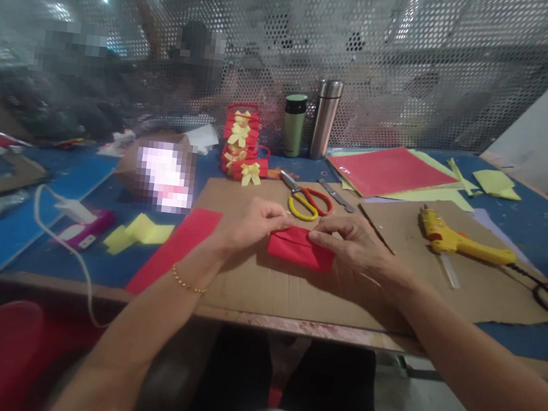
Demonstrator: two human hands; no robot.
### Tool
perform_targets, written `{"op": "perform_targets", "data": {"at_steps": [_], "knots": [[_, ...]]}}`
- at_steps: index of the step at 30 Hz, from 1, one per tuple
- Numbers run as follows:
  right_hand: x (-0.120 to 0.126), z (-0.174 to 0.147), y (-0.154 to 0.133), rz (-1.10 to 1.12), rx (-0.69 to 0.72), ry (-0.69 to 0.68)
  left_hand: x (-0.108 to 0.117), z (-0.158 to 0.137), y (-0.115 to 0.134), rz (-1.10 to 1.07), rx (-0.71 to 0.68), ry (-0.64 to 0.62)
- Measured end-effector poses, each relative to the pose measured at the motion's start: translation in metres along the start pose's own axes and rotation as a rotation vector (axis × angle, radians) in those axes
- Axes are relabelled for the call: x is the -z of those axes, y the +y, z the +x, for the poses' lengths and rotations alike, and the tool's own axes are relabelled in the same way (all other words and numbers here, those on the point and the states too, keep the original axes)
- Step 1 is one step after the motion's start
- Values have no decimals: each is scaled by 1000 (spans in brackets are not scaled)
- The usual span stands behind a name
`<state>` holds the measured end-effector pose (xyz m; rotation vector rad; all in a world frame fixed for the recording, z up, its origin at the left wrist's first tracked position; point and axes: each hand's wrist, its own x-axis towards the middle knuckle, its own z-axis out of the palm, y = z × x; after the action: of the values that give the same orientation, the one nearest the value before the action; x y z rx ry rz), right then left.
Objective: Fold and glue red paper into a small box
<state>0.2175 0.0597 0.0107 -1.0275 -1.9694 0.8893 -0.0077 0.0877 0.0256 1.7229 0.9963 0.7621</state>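
A small folded piece of red felt [301,251] is held between both hands over the brown cardboard sheet [245,288]. My left hand [257,220] pinches its upper left corner with thumb and forefinger. At the upper right edge, my right hand [349,237] grips it the same way, the thumb lying on the front. A fold or flap runs along the top of the felt. Just beyond the hands lie scissors [307,199] with one yellow and one orange handle, beside a grey metal blade-like tool [336,195]. A flat red felt strip [180,247] lies left of my left hand.
A yellow glue gun [467,244] rests on cardboard at the right, its cord trailing away. Red pieces with yellow bows [239,142] are stacked behind, near a green cup [293,125] and a steel flask [326,119]. Yellow pieces [139,233] and a white cable [43,212] lie left.
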Motion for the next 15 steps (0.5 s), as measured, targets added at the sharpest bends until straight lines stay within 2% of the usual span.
{"op": "perform_targets", "data": {"at_steps": [4,7,11,15], "knots": [[-2,-1,0,-8,-9,6,-2,-5,7,-107,70,-75],[-5,-3,-4,-2,-28,-11,-9,-10,11,-69,81,-154],[-7,-5,-9,-10,-38,-61,-17,-15,12,-25,64,-143],[-10,-6,-3,36,-75,-30,-16,-11,9,-4,26,-121]]}}
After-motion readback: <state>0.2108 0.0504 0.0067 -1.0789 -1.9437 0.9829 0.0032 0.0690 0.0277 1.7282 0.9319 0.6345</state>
